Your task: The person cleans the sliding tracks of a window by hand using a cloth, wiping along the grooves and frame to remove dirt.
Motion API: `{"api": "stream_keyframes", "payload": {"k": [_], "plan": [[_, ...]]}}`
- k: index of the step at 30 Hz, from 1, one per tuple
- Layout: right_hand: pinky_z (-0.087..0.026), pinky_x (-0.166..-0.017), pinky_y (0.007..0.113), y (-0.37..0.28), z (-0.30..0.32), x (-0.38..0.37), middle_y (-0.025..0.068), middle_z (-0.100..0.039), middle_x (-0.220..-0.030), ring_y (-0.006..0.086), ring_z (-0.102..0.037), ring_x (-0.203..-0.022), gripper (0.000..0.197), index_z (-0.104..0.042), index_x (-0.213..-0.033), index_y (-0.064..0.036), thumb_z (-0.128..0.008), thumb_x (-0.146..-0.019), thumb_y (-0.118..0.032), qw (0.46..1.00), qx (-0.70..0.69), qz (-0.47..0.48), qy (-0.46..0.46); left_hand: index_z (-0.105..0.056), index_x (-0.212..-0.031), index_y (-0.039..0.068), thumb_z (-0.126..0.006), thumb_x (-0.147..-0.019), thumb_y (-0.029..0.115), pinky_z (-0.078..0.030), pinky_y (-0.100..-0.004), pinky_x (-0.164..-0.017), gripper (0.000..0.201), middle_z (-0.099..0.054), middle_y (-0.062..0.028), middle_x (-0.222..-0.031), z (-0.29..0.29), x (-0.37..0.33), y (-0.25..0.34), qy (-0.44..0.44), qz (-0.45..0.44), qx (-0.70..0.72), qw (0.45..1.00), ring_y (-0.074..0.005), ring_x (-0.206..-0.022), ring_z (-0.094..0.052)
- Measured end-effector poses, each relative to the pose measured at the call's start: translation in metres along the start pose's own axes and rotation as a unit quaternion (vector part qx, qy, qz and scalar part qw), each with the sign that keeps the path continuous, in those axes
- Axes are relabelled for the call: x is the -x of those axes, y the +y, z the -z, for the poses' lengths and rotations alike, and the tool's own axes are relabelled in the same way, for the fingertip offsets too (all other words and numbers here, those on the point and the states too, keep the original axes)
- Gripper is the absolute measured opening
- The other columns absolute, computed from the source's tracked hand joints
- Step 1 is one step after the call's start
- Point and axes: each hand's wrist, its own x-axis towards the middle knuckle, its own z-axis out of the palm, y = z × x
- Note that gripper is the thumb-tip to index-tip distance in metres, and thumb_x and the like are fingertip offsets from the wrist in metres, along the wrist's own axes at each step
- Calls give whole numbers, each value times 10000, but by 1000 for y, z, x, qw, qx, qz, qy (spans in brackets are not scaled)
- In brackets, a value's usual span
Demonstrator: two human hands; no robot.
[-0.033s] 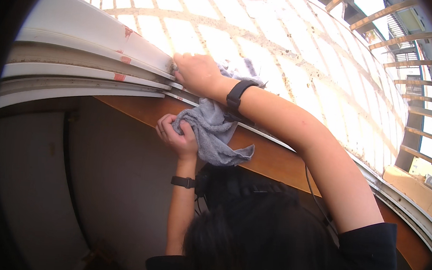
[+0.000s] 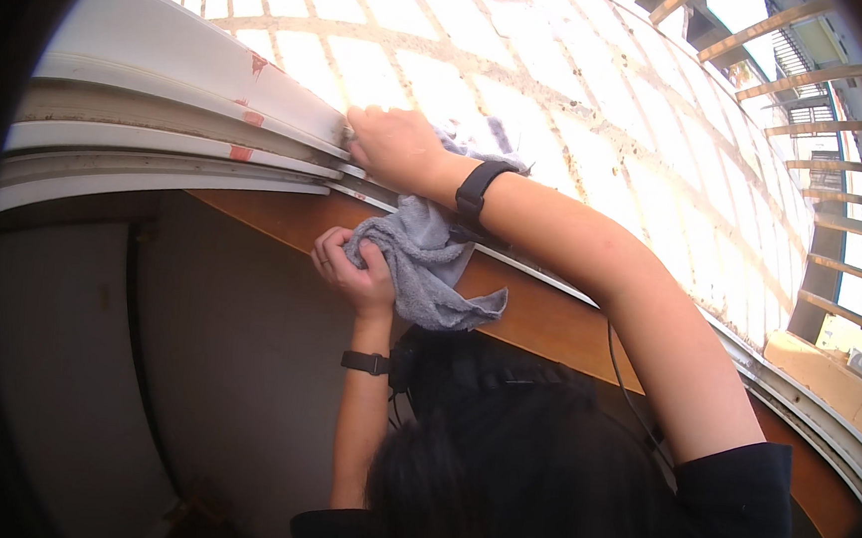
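Observation:
My left hand (image 2: 353,272) is closed round a crumpled grey cloth (image 2: 426,269), just inside the window and over the brown wooden ledge (image 2: 538,316). A loose corner of the cloth hangs to the right, and its upper part runs up beneath my right wrist. Over the window track, my right hand (image 2: 396,149) rests with bent fingers against the end of the white window frame (image 2: 186,62). What its fingers grip is hidden. Behind that wrist, a pale, overexposed bit of fabric (image 2: 490,138) shows on the outer side; whether it belongs to the same cloth I cannot tell.
Red-brown smears (image 2: 255,64) mark the white frame. Outside lies a bright sunlit surface (image 2: 525,66) crossed by bar shadows, with metal bars (image 2: 821,126) at the right. A thin dark cable (image 2: 623,377) hangs by my right arm. Dark panels (image 2: 66,343) stand at the lower left.

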Motion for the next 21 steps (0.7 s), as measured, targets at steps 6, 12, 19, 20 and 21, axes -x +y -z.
{"api": "stream_keyframes", "payload": {"k": [6, 12, 19, 20, 21], "plan": [[-528, -751, 501, 19, 7, 4, 203, -657, -884, 415, -662, -827, 264, -578, -969, -22, -598, -916, -280, 998, -39, 51, 22, -537, -941, 3, -573, -855, 154, -418, -466, -902, 177, -568, -150, -975, 0, 1, -1, 5, 0, 4, 1000, -358, -970, -532], [-541, -743, 478, 11, 4, -11, 200, -681, -865, 399, -676, -822, 358, -647, -927, -16, -646, -894, -373, 999, -31, 16, 2, -536, -932, 6, -573, -845, 159, -418, -463, -905, 180, -570, -152, -969, 0, 2, -5, 6, -4, -3, 1000, -356, -966, -531], [-567, -699, 430, 4, 13, -38, 163, -711, -785, 352, -710, -793, 325, -739, -796, -48, -758, -795, -373, 989, 90, 78, -89, -542, -938, 1, -578, -840, 159, -413, -466, -913, 189, -579, -153, -978, -1, 4, -5, 13, 7, 23, 1000, -354, -964, -530], [-569, -693, 425, 3, 13, -41, 156, -714, -781, 346, -714, -790, 306, -746, -779, -56, -776, -778, -361, 984, 108, 102, -94, -543, -940, 0, -579, -840, 159, -412, -466, -914, 191, -579, -153, -979, -1, 4, -5, 12, 8, 26, 1000, -354, -964, -530], [-570, -693, 411, 4, 15, -40, 142, -720, -785, 331, -717, -794, 260, -752, -773, -75, -776, -771, -334, 984, 113, 104, -86, -542, -940, -1, -578, -841, 159, -413, -466, -914, 191, -579, -153, -978, -1, 4, -5, 13, 7, 28, 999, -354, -963, -529]]}}
